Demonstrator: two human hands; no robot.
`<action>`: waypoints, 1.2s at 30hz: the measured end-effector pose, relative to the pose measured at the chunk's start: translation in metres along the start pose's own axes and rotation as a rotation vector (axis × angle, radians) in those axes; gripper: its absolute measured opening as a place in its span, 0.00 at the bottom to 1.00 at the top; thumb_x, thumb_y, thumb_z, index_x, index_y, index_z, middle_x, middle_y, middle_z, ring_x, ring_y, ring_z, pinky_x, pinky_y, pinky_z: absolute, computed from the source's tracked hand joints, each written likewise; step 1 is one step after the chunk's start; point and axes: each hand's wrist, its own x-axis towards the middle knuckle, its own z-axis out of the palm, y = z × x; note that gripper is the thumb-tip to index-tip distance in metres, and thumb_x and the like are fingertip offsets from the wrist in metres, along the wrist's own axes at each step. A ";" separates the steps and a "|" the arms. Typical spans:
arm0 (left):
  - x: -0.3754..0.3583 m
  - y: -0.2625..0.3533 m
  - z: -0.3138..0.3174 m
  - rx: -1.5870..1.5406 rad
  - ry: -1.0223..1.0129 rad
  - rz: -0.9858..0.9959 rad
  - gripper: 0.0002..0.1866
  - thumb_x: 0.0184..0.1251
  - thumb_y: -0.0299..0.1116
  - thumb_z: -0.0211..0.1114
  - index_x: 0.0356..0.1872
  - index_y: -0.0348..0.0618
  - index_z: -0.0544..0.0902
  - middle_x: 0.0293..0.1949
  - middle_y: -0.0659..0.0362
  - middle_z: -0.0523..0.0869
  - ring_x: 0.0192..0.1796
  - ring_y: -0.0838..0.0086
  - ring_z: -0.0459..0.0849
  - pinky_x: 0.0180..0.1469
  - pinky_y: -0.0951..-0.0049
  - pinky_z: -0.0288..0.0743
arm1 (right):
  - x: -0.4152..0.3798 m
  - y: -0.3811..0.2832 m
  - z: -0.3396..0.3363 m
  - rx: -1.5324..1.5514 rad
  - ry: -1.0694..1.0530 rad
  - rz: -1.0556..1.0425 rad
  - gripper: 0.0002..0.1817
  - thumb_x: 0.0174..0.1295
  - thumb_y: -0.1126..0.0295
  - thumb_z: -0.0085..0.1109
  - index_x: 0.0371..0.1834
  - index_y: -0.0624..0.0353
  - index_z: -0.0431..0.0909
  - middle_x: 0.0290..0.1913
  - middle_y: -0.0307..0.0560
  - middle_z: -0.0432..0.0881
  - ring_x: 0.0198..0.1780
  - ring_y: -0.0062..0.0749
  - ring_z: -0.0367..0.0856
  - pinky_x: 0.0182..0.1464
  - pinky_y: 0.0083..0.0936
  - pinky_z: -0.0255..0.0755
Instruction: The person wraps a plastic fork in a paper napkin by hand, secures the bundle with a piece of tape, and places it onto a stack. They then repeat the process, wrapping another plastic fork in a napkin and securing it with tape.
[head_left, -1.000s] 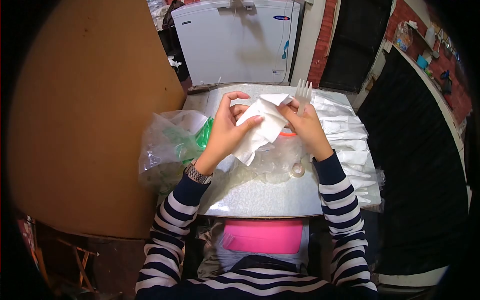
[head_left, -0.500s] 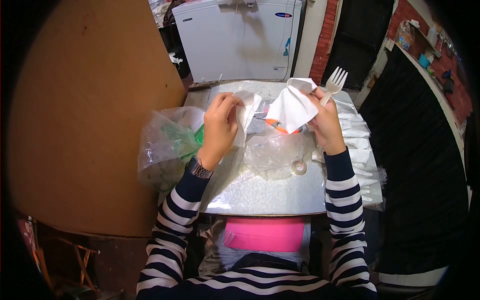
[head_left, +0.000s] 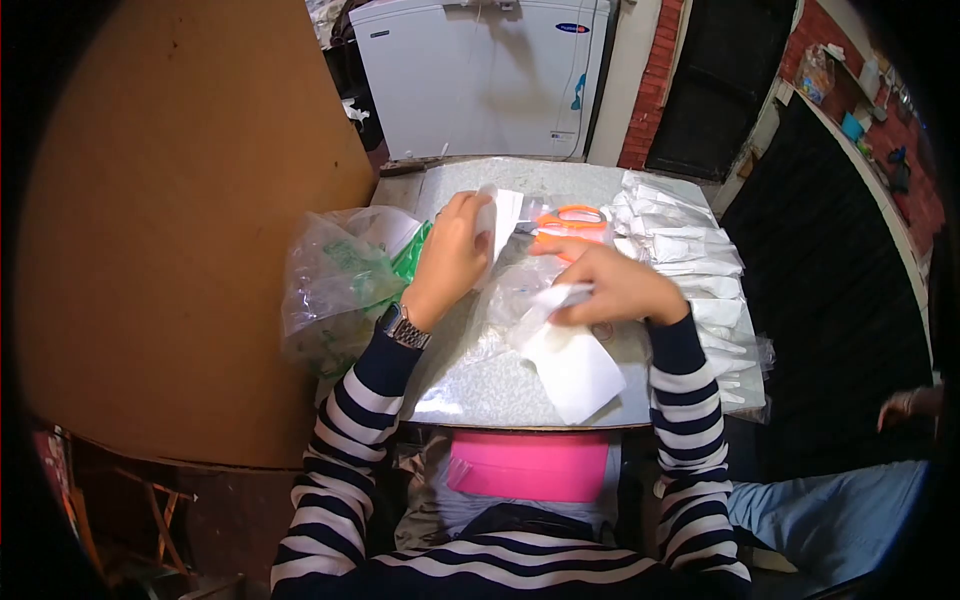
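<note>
My left hand [head_left: 452, 250], a watch on its wrist, is closed around white folded paper napkins [head_left: 507, 222] held above the table. My right hand [head_left: 615, 285] is partly blurred, with its fingers closed on a white napkin [head_left: 578, 375] that hangs partly unfolded over the table's front. The plastic fork is not visible now. Just beyond the right hand lie orange-handled scissors [head_left: 582, 215]. Beneath the hands is a crumpled clear plastic bag [head_left: 507, 295], partly hidden. A clear bag with green print [head_left: 335, 270] sits left of my left hand.
Several white napkin-like bundles [head_left: 700, 265] line the right side of the table [head_left: 450, 400]. Past the far edge stands a white chest freezer [head_left: 480, 85]. A brown panel [head_left: 180, 230] borders the left. At right, another person's hand [head_left: 905, 405] and blue-clad leg [head_left: 830, 520] show.
My right hand has moved down and left with the napkin, uncovering the scissors and the bundles. The fork has gone from sight. Another person has appeared at right. My left hand stays nearly still.
</note>
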 end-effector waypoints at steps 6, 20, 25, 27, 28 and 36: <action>0.001 0.007 -0.006 -0.068 -0.056 -0.149 0.14 0.50 0.17 0.65 0.40 0.38 0.80 0.44 0.47 0.80 0.47 0.51 0.80 0.47 0.62 0.74 | 0.010 0.012 0.022 -0.165 -0.044 0.147 0.12 0.46 0.69 0.62 0.32 0.64 0.84 0.45 0.55 0.83 0.46 0.47 0.82 0.50 0.34 0.74; -0.004 -0.026 -0.005 -0.037 -0.335 -0.130 0.11 0.52 0.20 0.61 0.39 0.34 0.81 0.36 0.47 0.85 0.36 0.59 0.83 0.41 0.66 0.75 | 0.018 0.042 0.016 0.140 0.815 0.414 0.16 0.58 0.63 0.65 0.40 0.66 0.84 0.28 0.42 0.84 0.31 0.19 0.79 0.36 0.21 0.73; 0.001 -0.026 -0.017 -0.096 -0.424 -0.285 0.14 0.56 0.22 0.60 0.45 0.35 0.78 0.32 0.50 0.84 0.33 0.68 0.81 0.38 0.69 0.73 | 0.022 0.033 0.014 0.286 0.996 0.514 0.17 0.59 0.62 0.64 0.43 0.66 0.83 0.29 0.47 0.84 0.32 0.27 0.82 0.38 0.24 0.74; 0.000 -0.022 -0.017 -0.087 -0.437 -0.324 0.14 0.58 0.23 0.60 0.46 0.35 0.76 0.32 0.51 0.83 0.34 0.68 0.80 0.38 0.70 0.73 | 0.024 0.050 0.021 0.233 1.021 0.570 0.17 0.60 0.62 0.64 0.43 0.67 0.82 0.31 0.50 0.84 0.34 0.33 0.84 0.39 0.25 0.74; -0.001 -0.023 -0.016 -0.111 -0.452 -0.349 0.14 0.59 0.23 0.60 0.47 0.35 0.75 0.32 0.50 0.83 0.34 0.68 0.80 0.37 0.70 0.72 | 0.024 0.058 0.024 0.206 1.034 0.598 0.17 0.60 0.62 0.63 0.43 0.67 0.82 0.32 0.52 0.85 0.34 0.36 0.84 0.39 0.25 0.74; 0.010 0.002 -0.019 -0.213 -0.428 -0.520 0.21 0.58 0.32 0.68 0.48 0.37 0.70 0.29 0.50 0.83 0.32 0.62 0.82 0.38 0.66 0.73 | 0.037 0.055 0.036 0.002 0.900 0.532 0.18 0.60 0.62 0.63 0.42 0.69 0.81 0.44 0.60 0.83 0.42 0.46 0.84 0.45 0.32 0.76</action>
